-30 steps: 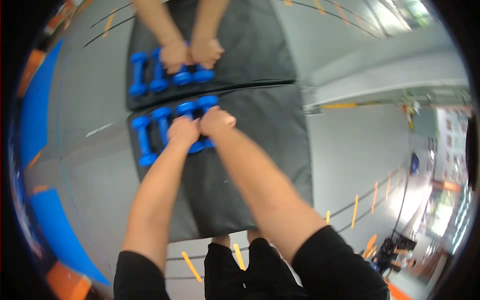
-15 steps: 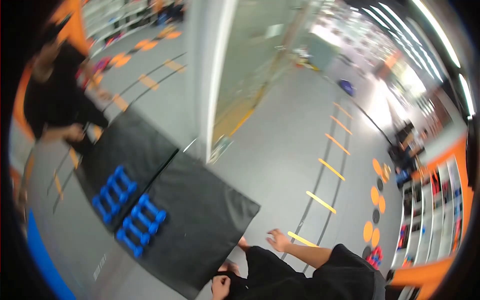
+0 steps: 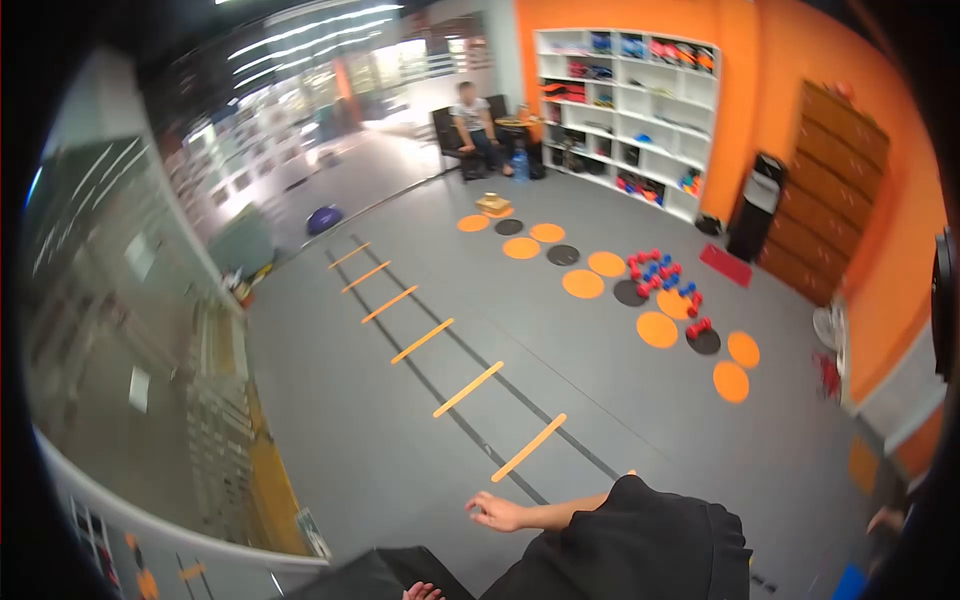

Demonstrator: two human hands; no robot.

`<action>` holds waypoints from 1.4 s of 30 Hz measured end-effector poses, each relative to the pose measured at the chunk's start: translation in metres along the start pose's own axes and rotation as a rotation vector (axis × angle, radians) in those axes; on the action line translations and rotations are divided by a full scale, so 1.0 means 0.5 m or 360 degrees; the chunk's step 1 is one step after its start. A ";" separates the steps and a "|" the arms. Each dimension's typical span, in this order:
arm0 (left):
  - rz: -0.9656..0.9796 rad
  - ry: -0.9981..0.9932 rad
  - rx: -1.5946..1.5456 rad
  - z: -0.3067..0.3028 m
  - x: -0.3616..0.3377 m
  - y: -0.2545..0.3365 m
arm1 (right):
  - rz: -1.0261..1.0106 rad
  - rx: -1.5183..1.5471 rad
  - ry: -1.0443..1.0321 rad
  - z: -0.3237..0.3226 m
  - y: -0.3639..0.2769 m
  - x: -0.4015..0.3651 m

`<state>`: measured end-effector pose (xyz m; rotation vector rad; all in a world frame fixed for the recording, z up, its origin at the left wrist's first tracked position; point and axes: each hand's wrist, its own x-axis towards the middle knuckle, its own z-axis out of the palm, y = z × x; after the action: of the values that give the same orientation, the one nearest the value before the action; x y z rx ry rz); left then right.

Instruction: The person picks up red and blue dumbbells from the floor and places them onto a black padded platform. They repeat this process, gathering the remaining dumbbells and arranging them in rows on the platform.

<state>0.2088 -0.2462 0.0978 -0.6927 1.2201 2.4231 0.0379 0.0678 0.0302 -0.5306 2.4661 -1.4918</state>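
Note:
My right hand (image 3: 495, 512) hangs over the grey floor, fingers loosely bent and apart, with nothing in it. Its forearm comes out of a loose black sleeve (image 3: 650, 535). At the bottom edge, my left hand (image 3: 424, 592) shows only its fingers, slightly curled and apart, and I see nothing in them. Beside that hand lies part of a black mat (image 3: 365, 577), cut off by the frame. An agility ladder with orange rungs (image 3: 528, 448) lies flat on the floor ahead of my right hand.
Red and blue dumbbells (image 3: 662, 272) lie among orange and black floor discs (image 3: 657, 329). White shelves (image 3: 628, 110) and a wooden cabinet (image 3: 832, 190) line the orange wall. A person (image 3: 475, 125) sits far back. A glass partition (image 3: 130, 330) runs along the left, near a purple dome (image 3: 323, 219).
My view has swung right, away from the blue dumbbells on the black mat and the nearby person in black. My right hand stays empty; my left is now lower, at the frame's edge.

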 end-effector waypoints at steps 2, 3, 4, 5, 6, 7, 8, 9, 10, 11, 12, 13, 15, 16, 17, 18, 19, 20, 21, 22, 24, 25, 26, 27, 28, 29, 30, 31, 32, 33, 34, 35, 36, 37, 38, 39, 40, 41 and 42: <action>-0.0100 -0.0114 0.0011 0.107 0.086 -0.007 | -0.0043 0.0103 -0.0019 -0.100 0.026 -0.025; -0.0143 -0.0147 0.0075 0.174 0.144 -0.033 | 0.0001 0.0189 -0.0088 -0.162 0.039 -0.041; -0.0210 -0.0025 -0.0054 0.267 0.186 -0.049 | 0.0048 0.0284 -0.0167 -0.208 0.061 -0.057; -0.0272 0.0117 -0.0173 0.333 0.223 -0.069 | 0.0082 0.0332 -0.0109 -0.241 0.124 -0.062; -0.0344 0.0010 -0.0068 0.372 0.289 -0.098 | -0.0016 0.0286 0.0108 -0.280 0.193 -0.053; -0.0421 -0.0093 0.0027 0.406 0.354 -0.128 | -0.0103 0.0230 0.0319 -0.303 0.244 -0.055; -0.0431 -0.0188 0.0089 0.477 0.391 -0.147 | 0.0214 0.0528 0.0308 -0.359 0.262 -0.067; -0.0433 -0.0296 0.0129 0.551 0.428 -0.166 | 0.0520 0.0810 0.0287 -0.433 0.286 -0.077; -0.0464 -0.0302 0.0146 0.628 0.442 -0.170 | 0.0543 0.0821 0.0311 -0.489 0.293 -0.097; -0.0453 -0.0410 0.0189 0.710 0.460 -0.168 | 0.0647 0.0999 0.0506 -0.552 0.287 -0.119; -0.0436 -0.0527 0.0232 0.783 0.482 -0.166 | 0.0738 0.1172 0.0709 -0.613 0.284 -0.138; -0.0452 -0.0555 0.0244 0.844 0.501 -0.163 | 0.0739 0.1166 0.0744 -0.665 0.288 -0.154; -0.0508 -0.0706 0.0284 0.941 0.539 -0.163 | 0.0641 0.1403 0.0932 -0.753 0.308 -0.190; -0.0536 -0.0728 0.0290 0.975 0.568 -0.171 | 0.0594 0.1460 0.1013 -0.790 0.323 -0.205; -0.0609 -0.0749 0.0316 1.004 0.600 -0.179 | 0.0615 0.1450 0.1044 -0.822 0.338 -0.217; -0.0685 -0.0767 0.0333 1.032 0.632 -0.191 | 0.0582 0.1574 0.1188 -0.852 0.352 -0.231; -0.0723 -0.0776 0.0318 1.053 0.671 -0.208 | 0.0551 0.1696 0.1332 -0.878 0.365 -0.246; -0.0826 -0.0755 0.0414 1.072 0.716 -0.227 | 0.0588 0.1678 0.1351 -0.897 0.380 -0.260; -0.0925 -0.0734 0.0511 1.090 0.758 -0.247 | 0.0557 0.1776 0.1509 -0.912 0.393 -0.269; -0.1005 -0.0708 0.0532 1.121 0.790 -0.262 | 0.0514 0.1869 0.1667 -0.929 0.405 -0.272; -0.1143 -0.0756 0.0523 1.202 0.858 -0.293 | 0.0538 0.1921 0.1818 -0.959 0.421 -0.277; -0.1258 -0.0792 0.0529 1.242 0.890 -0.304 | 0.0540 0.1994 0.1957 -0.974 0.423 -0.277; -0.1348 -0.0882 0.0535 1.295 0.927 -0.314 | 0.0542 0.1991 0.1985 -1.003 0.425 -0.278; -0.1373 -0.0889 0.0558 1.350 0.966 -0.320 | 0.0583 0.2043 0.2130 -1.027 0.420 -0.278; -0.1455 -0.1006 0.0561 1.410 1.008 -0.328 | 0.0621 0.2092 0.2280 -1.051 0.413 -0.263; -0.1543 -0.1125 0.0547 1.469 1.036 -0.331 | 0.0630 0.2081 0.2319 -1.077 0.400 -0.243; -0.1572 -0.1156 0.0534 1.526 1.065 -0.335 | 0.0601 0.2037 0.2422 -1.112 0.390 -0.234; -0.1526 -0.1311 0.0704 1.591 1.098 -0.337 | 0.0562 0.1983 0.2521 -1.155 0.392 -0.228; -0.1476 -0.1453 0.0883 1.653 1.129 -0.339 | 0.0526 0.1903 0.2539 -1.190 0.401 -0.221; -0.1507 -0.1467 0.0893 1.714 1.162 -0.343 | 0.0536 0.1894 0.2575 -1.219 0.411 -0.215; -0.1521 -0.1474 0.0944 1.778 1.194 -0.351 | 0.0539 0.1815 0.2681 -1.255 0.422 -0.209; -0.1535 -0.1472 0.1007 1.829 1.220 -0.356 | 0.0546 0.1748 0.2784 -1.283 0.432 -0.201; -0.1559 -0.1467 0.1041 1.883 1.235 -0.353 | 0.0466 0.1779 0.2853 -1.317 0.432 -0.194; -0.1482 -0.1614 0.1061 1.943 1.247 -0.351 | 0.0455 0.1793 0.2881 -1.335 0.443 -0.186; -0.1399 -0.1763 0.1071 1.991 1.263 -0.353 | 0.0448 0.1746 0.2910 -1.359 0.459 -0.183; -0.1405 -0.1779 0.1083 2.026 1.283 -0.361 | 0.0444 0.1686 0.2937 -1.388 0.477 -0.184; -0.1408 -0.1783 0.1051 2.064 1.302 -0.376 | 0.0488 0.1676 0.2956 -1.411 0.497 -0.186; -0.1420 -0.1765 0.1031 2.085 1.322 -0.391 | 0.0491 0.1683 0.2977 -1.426 0.520 -0.188; -0.1431 -0.1766 0.1043 2.101 1.346 -0.414 | 0.0493 0.1710 0.3034 -1.450 0.546 -0.192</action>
<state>-0.5255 0.7831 0.1238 0.2836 0.8117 1.1559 -0.1874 0.8093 0.1253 2.1126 1.1928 -3.2912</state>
